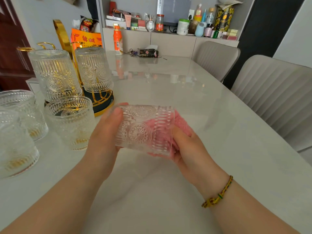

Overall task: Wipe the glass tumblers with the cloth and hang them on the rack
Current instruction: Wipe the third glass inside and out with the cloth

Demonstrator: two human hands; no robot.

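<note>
Tumbler (143,129), clear embossed glass, lies sideways with pink cloth (181,123) inside.

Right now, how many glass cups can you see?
6 tumblers. Two hang upside down on the gold rack, three stand on the table beside it, one lies in the hands. More may hide past the left edge.
</note>
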